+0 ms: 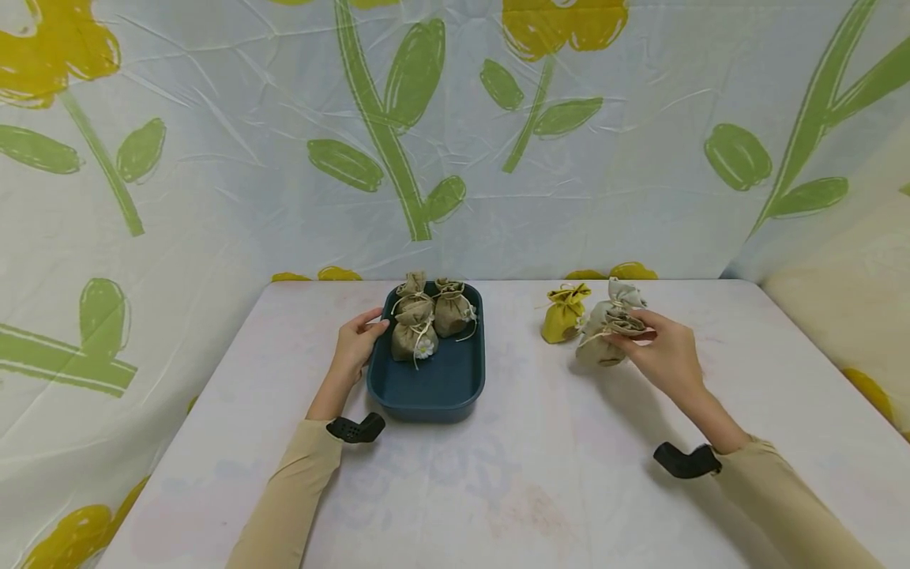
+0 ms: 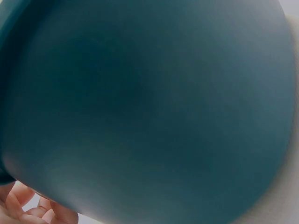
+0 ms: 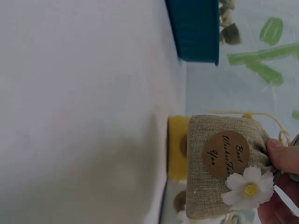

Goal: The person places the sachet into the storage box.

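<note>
Bare surface (image 1: 526,442) lies open between the tray (image 1: 426,395) and the yellow pouch (image 1: 563,314). Three pouches (image 1: 426,320) crowd the tray's far end; its near half stays free.

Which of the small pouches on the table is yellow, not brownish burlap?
The yellow pouch, standing alone on the table just left of the burlap pouch gripped by the right hand; the tray's pouches are burlap.

Soft, even light fills the head view, bright and without glare, and the pale matte table (image 1: 540,474) carries only faint shadows under the forearms and beside the dark teal plastic tray (image 1: 426,395); the straight table edges bow outward toward the frame's borders. The left wrist view is almost wholly a blurred teal surface, too close to focus. In the right wrist view the beige burlap drawstring pouch (image 3: 219,158) is fairly sharp, while the table before it shows as a soft, featureless pale wash.
</note>
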A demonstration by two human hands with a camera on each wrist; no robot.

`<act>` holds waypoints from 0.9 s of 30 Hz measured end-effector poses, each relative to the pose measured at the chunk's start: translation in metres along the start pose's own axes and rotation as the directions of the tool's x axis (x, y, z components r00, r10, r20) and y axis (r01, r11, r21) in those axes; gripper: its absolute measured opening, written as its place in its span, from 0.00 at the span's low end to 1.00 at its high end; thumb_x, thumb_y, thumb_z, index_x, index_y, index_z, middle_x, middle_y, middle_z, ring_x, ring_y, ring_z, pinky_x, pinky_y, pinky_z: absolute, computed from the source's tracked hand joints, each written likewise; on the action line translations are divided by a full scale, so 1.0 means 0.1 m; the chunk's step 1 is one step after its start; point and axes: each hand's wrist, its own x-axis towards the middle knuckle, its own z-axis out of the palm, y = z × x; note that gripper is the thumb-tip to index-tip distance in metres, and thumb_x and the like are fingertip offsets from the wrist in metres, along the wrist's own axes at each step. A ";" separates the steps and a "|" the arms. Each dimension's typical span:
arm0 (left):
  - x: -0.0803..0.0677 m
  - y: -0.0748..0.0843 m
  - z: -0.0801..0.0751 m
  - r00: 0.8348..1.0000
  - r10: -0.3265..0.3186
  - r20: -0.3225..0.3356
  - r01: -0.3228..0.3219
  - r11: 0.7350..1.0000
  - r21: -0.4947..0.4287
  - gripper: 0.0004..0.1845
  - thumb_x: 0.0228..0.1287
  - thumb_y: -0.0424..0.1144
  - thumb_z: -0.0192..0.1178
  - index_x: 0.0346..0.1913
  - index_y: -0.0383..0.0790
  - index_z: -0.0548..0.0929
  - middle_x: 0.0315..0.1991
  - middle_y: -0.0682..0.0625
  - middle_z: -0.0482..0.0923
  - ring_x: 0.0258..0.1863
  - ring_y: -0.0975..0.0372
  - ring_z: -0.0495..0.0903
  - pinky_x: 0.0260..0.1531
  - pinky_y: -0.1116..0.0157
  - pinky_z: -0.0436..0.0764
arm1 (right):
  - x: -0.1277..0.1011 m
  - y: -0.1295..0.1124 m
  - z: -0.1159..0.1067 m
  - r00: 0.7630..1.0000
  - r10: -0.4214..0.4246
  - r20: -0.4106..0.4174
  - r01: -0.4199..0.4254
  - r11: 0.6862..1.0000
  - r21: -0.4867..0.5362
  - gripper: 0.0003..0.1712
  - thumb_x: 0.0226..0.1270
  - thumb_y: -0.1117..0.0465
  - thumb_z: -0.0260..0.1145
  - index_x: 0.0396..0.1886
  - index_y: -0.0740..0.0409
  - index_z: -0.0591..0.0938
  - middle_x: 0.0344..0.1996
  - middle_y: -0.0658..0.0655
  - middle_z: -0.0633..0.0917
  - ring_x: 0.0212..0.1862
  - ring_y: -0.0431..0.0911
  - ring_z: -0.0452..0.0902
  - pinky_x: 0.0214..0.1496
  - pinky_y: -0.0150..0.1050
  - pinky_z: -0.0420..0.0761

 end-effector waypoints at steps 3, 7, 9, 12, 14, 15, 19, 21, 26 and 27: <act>0.00 0.00 0.00 1.000 0.000 -0.001 0.000 1.000 -0.001 0.23 0.69 0.43 0.57 0.66 0.47 0.74 0.54 0.39 0.76 0.40 0.59 0.79 0.30 0.71 0.79 | 0.04 -0.10 0.05 1.000 -0.028 -0.003 0.028 0.999 0.016 0.19 0.42 0.74 0.77 0.39 0.71 0.84 0.34 0.69 0.86 0.32 0.07 0.64 0.30 0.13 0.70; 0.00 0.01 0.00 1.000 -0.006 -0.002 0.006 1.000 -0.001 0.23 0.69 0.44 0.58 0.65 0.47 0.74 0.53 0.40 0.76 0.41 0.57 0.79 0.31 0.70 0.79 | 0.08 -0.25 0.11 0.999 -0.044 0.001 0.044 0.998 0.044 0.17 0.42 0.74 0.77 0.36 0.68 0.85 0.31 0.67 0.87 0.33 0.09 0.65 0.32 0.13 0.71; 0.00 0.01 0.00 1.000 -0.009 -0.002 0.009 1.000 0.000 0.23 0.69 0.44 0.58 0.65 0.47 0.74 0.53 0.41 0.76 0.42 0.56 0.79 0.31 0.70 0.79 | 0.10 -0.32 0.15 0.999 -0.047 0.004 0.047 0.997 0.057 0.16 0.43 0.74 0.77 0.36 0.66 0.85 0.30 0.65 0.87 0.33 0.11 0.66 0.32 0.14 0.71; 0.00 0.00 0.00 1.000 -0.014 -0.001 0.014 1.000 0.001 0.23 0.68 0.44 0.58 0.65 0.48 0.74 0.52 0.42 0.77 0.43 0.56 0.79 0.32 0.70 0.79 | 0.13 -0.43 0.20 0.998 -0.059 0.010 0.058 0.996 0.069 0.14 0.43 0.72 0.77 0.34 0.64 0.86 0.29 0.62 0.88 0.32 0.18 0.71 0.32 0.16 0.73; 0.01 0.00 0.00 1.000 -0.018 -0.001 0.018 1.000 0.001 0.23 0.69 0.44 0.58 0.65 0.48 0.74 0.52 0.42 0.77 0.44 0.56 0.79 0.32 0.70 0.80 | 0.16 -0.50 0.24 0.998 -0.070 0.012 0.068 0.995 0.073 0.14 0.43 0.72 0.78 0.33 0.63 0.85 0.29 0.61 0.87 0.31 0.27 0.77 0.32 0.19 0.75; 0.01 0.00 0.00 1.000 -0.022 0.000 0.022 1.000 -0.001 0.23 0.68 0.44 0.58 0.65 0.48 0.74 0.53 0.42 0.77 0.44 0.56 0.79 0.33 0.70 0.80 | 0.16 -0.53 0.26 0.997 -0.073 0.013 0.072 0.995 0.074 0.15 0.43 0.71 0.78 0.33 0.63 0.85 0.29 0.61 0.87 0.31 0.33 0.79 0.32 0.19 0.75; 0.00 0.01 0.00 1.000 -0.023 0.001 0.023 1.000 -0.003 0.23 0.69 0.44 0.58 0.66 0.48 0.73 0.53 0.42 0.77 0.45 0.56 0.80 0.35 0.69 0.80 | 0.22 -0.67 0.34 0.996 -0.089 0.015 0.088 0.993 0.077 0.17 0.41 0.71 0.79 0.34 0.66 0.85 0.31 0.62 0.87 0.34 0.50 0.82 0.36 0.16 0.73; 0.00 0.01 0.00 1.000 -0.022 0.000 0.022 1.000 -0.008 0.23 0.69 0.44 0.58 0.66 0.48 0.74 0.53 0.42 0.77 0.45 0.56 0.80 0.35 0.68 0.81 | 0.25 -0.75 0.38 0.996 -0.090 0.016 0.088 0.992 0.094 0.17 0.42 0.71 0.78 0.36 0.66 0.85 0.33 0.62 0.88 0.36 0.52 0.83 0.38 0.15 0.71; 0.00 0.00 0.00 1.000 -0.010 -0.004 0.009 1.000 -0.011 0.23 0.68 0.43 0.58 0.65 0.48 0.74 0.51 0.42 0.77 0.39 0.60 0.79 0.33 0.69 0.80 | 0.33 -0.94 0.48 0.994 -0.096 0.044 0.087 0.982 0.170 0.17 0.44 0.71 0.77 0.39 0.64 0.86 0.34 0.62 0.88 0.36 0.51 0.84 0.38 0.18 0.74; 0.00 0.00 0.00 1.000 -0.005 -0.004 0.005 1.000 -0.011 0.23 0.68 0.43 0.58 0.65 0.48 0.75 0.51 0.42 0.77 0.38 0.61 0.78 0.33 0.70 0.79 | 0.35 -0.98 0.50 0.994 -0.098 0.050 0.088 0.980 0.178 0.17 0.45 0.71 0.77 0.39 0.63 0.86 0.34 0.61 0.88 0.36 0.51 0.84 0.38 0.20 0.76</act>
